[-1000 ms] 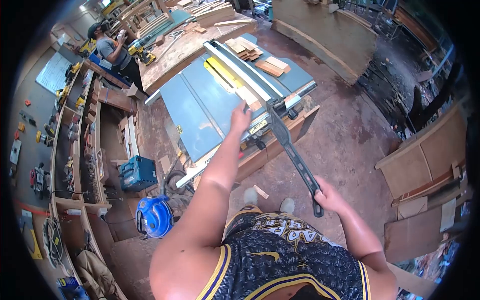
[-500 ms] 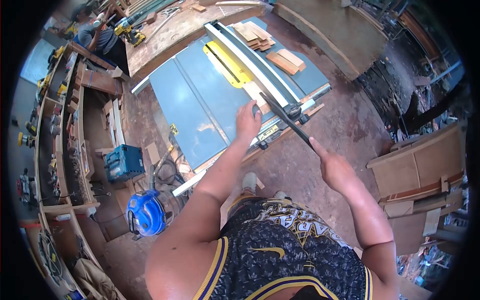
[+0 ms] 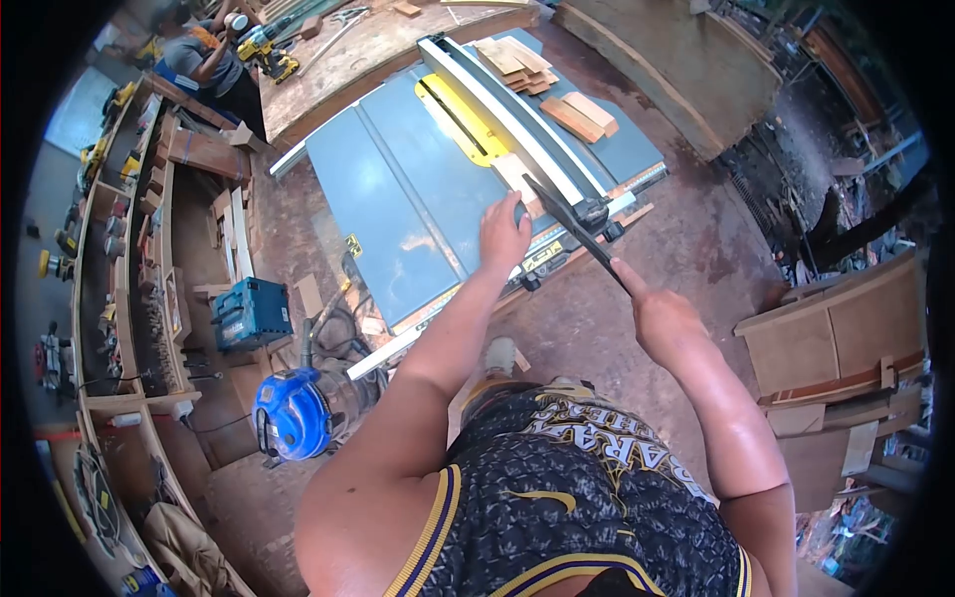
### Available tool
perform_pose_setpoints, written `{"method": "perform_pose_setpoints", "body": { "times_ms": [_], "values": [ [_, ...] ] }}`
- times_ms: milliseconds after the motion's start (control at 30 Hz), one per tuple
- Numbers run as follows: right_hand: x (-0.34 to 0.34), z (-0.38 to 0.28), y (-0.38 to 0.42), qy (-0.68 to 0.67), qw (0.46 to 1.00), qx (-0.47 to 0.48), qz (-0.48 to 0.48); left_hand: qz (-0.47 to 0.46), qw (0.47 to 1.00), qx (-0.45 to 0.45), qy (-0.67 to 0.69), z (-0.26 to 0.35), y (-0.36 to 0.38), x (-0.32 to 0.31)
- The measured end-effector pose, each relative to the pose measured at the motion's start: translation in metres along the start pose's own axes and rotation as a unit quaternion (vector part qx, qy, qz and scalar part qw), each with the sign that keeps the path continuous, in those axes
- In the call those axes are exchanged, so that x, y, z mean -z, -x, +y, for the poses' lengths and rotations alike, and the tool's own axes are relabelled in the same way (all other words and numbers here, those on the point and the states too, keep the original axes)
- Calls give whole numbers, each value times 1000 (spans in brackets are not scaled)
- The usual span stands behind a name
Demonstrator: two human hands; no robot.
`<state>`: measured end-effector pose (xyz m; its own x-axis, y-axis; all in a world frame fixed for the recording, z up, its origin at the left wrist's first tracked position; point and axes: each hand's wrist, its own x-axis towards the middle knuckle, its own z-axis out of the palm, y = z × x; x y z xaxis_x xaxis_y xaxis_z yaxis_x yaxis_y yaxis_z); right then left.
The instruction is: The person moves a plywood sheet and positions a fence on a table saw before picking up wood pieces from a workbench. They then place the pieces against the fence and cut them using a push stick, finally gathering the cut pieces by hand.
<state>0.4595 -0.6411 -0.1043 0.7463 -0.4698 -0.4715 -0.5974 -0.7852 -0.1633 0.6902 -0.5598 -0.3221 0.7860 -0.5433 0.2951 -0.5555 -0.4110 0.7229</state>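
A blue-grey table saw (image 3: 398, 199) with a yellow blade plate (image 3: 468, 119) stands in front of me. A small wooden piece (image 3: 519, 179) lies against the pale rip fence (image 3: 517, 109). My left hand (image 3: 504, 234) rests on the saw top beside that piece, fingers touching its near end. My right hand (image 3: 662, 318) grips the near end of a long black push stick (image 3: 572, 227), whose far tip presses on the wooden piece beside the fence.
Cut wood blocks (image 3: 587, 111) lie stacked right of the fence. A blue shop vacuum (image 3: 290, 413) and a blue tool case (image 3: 249, 313) sit on the floor at left. Shelves (image 3: 129, 259) hold tools. Another person (image 3: 214, 60) works at a far bench.
My right hand has drawn in toward the saw, bringing the push stick down onto the wooden piece. My left hand slid slightly forward along the saw top.
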Motion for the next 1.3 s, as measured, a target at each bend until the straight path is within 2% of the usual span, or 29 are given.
{"method": "perform_pose_setpoints", "body": {
  "times_ms": [233, 400, 667, 867, 967, 1067, 1300],
  "values": [
    [-8, 8, 3, -35, 998, 19, 40, -12, 999, 36, 9, 2, 1, -2],
    [-12, 15, 4, -48, 999, 11, 5, -7, 1000, 19, -6, -3, 0, -3],
    [-17, 23, -7, -21, 997, 42, 55, -29, 999, 14, -6, -7, -3, -6],
    [-9, 7, -8, -27, 999, 16, 37, -59, 998, 8, -18, -12, -11, 5],
    [-5, -1, -7, -12, 998, 17, 52, -78, 996, -23, -27, -19, -11, 5],
    [9, -20, -2, 16, 1000, -26, 2, -90, 996, -14, -3, -17, -14, 9],
    [-2, -18, -4, 31, 999, -11, 35, -136, 988, 11, 71, -19, -11, 22]
  ]
}}
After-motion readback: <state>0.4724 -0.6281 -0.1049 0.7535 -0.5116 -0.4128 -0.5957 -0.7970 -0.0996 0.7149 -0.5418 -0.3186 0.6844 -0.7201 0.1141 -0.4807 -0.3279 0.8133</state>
